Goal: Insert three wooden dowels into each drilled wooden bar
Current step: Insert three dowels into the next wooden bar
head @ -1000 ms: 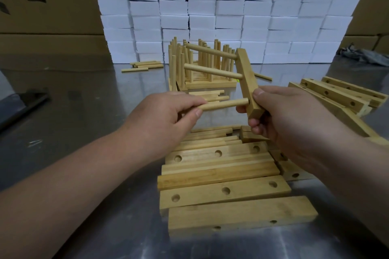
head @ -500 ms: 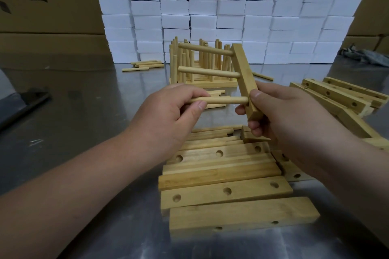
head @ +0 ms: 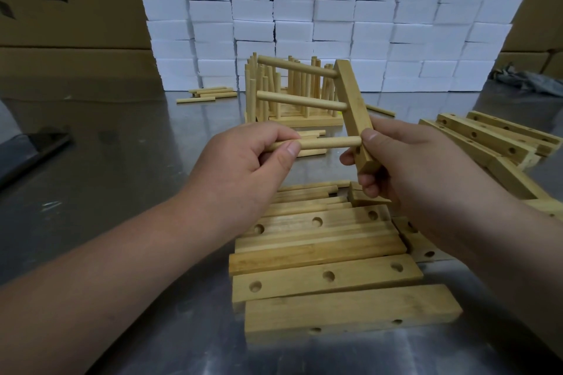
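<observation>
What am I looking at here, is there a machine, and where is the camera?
No machine: a person's two bare hands, seen from one camera worn on the head, looking forward and down. The right hand holds a pale drilled wooden bar nearly upright, two round wooden dowels already in it. The left hand pinches a third dowel, its tip at the bar's lowest hole, apparently not yet seated. On the shiny metal table lie more drilled bars flat; behind stand finished bars with upright dowels, before a wall of white foam blocks.
</observation>
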The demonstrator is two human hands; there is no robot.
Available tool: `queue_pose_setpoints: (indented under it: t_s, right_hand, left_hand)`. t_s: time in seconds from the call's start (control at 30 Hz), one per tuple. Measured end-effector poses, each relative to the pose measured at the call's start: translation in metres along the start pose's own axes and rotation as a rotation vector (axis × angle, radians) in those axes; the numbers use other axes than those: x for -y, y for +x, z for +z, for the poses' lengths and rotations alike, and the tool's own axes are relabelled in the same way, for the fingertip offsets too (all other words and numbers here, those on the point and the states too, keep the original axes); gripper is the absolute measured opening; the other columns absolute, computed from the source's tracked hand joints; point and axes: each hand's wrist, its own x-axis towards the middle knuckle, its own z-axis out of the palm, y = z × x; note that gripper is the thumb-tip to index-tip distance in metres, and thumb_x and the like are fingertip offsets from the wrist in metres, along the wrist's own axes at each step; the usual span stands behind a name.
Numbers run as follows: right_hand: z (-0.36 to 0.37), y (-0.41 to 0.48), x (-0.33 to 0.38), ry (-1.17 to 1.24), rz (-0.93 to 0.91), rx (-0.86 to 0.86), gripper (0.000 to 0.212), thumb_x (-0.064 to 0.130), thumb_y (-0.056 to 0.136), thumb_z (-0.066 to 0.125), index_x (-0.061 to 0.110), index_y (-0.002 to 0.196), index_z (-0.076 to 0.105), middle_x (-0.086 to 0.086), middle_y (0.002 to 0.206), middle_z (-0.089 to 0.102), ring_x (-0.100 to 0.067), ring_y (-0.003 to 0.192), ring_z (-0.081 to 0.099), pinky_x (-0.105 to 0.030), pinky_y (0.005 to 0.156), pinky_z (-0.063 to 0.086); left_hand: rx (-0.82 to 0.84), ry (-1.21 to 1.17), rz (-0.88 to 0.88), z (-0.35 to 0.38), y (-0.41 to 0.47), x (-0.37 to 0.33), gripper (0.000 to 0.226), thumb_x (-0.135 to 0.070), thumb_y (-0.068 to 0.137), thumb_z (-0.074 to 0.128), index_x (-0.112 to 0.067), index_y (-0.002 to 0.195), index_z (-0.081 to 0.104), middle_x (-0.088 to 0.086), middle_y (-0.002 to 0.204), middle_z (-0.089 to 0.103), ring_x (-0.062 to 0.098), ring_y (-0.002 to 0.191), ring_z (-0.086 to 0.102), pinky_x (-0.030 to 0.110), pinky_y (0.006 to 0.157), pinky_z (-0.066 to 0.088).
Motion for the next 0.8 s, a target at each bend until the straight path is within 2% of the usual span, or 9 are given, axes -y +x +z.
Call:
queue_pose_setpoints:
  t_s: [0.17, 0.3, 0.37, 0.5, 0.7, 0.8]
  right_hand:
    - [0.0002, 0.0012, 0.0004, 0.059, 0.014, 0.002, 0.028, 0.019, 0.098, 0.041, 0.025, 0.077, 0.059, 0.006, 0.062, 0.064, -0.005, 0.049, 0.049, -0.021, 0.049, 0.042]
    - [0.0004, 0.0013, 0.0007, 0.136, 0.026, 0.015, 0.026, 0.017, 0.098, 0.04, 0.022, 0.083, 0.06, 0.002, 0.066, 0.064, -0.006, 0.047, 0.048, -0.02, 0.046, 0.042]
    - [0.0007, 0.002, 0.0001, 0.149, 0.027, 0.013, 0.026, 0.017, 0.098, 0.04, 0.023, 0.083, 0.06, 0.002, 0.066, 0.064, -0.007, 0.048, 0.048, -0.021, 0.046, 0.042]
    - [-0.001, 0.003, -0.0009, 0.138, 0.026, 0.013, 0.027, 0.019, 0.098, 0.04, 0.026, 0.083, 0.061, 0.002, 0.064, 0.066, -0.007, 0.05, 0.049, -0.022, 0.048, 0.042]
    - [-0.0019, 0.0033, -0.002, 0.101, 0.009, 0.016, 0.027, 0.02, 0.099, 0.039, 0.03, 0.084, 0.06, 0.008, 0.061, 0.067, -0.005, 0.05, 0.049, -0.021, 0.05, 0.042]
    - [-0.001, 0.0024, -0.0023, 0.055, -0.013, 0.016, 0.03, 0.021, 0.099, 0.038, 0.031, 0.082, 0.059, 0.012, 0.06, 0.065, -0.002, 0.049, 0.048, -0.02, 0.049, 0.042]
  left_hand:
    - [-0.007, 0.03, 0.01, -0.0004, -0.0002, 0.0001, 0.017, -0.033, 0.085, 0.047, -0.049, 0.083, 0.052, -0.011, 0.063, 0.052, -0.003, 0.065, 0.049, 0.005, 0.056, 0.037]
    - [-0.013, 0.029, 0.042, -0.0013, -0.0002, 0.0025, 0.027, -0.023, 0.091, 0.053, -0.05, 0.088, 0.053, -0.022, 0.064, 0.055, -0.006, 0.065, 0.05, 0.004, 0.058, 0.036]
    - [-0.011, 0.035, 0.053, -0.0016, -0.0005, 0.0038, 0.026, -0.021, 0.091, 0.054, -0.047, 0.092, 0.055, -0.026, 0.066, 0.055, -0.006, 0.065, 0.05, 0.004, 0.059, 0.036]
    - [-0.009, 0.059, 0.063, -0.0015, -0.0009, 0.0033, 0.019, -0.017, 0.089, 0.055, -0.029, 0.098, 0.067, -0.011, 0.065, 0.056, -0.002, 0.065, 0.051, 0.005, 0.059, 0.038]
    - [0.001, 0.088, 0.084, -0.0005, -0.0006, 0.0038, 0.02, -0.022, 0.089, 0.053, -0.025, 0.102, 0.068, -0.01, 0.067, 0.055, -0.001, 0.066, 0.05, 0.006, 0.059, 0.039]
    - [0.003, 0.115, 0.106, -0.0013, 0.0007, 0.0035, 0.025, -0.028, 0.086, 0.049, -0.032, 0.107, 0.062, -0.018, 0.069, 0.053, -0.005, 0.07, 0.051, 0.003, 0.062, 0.036]
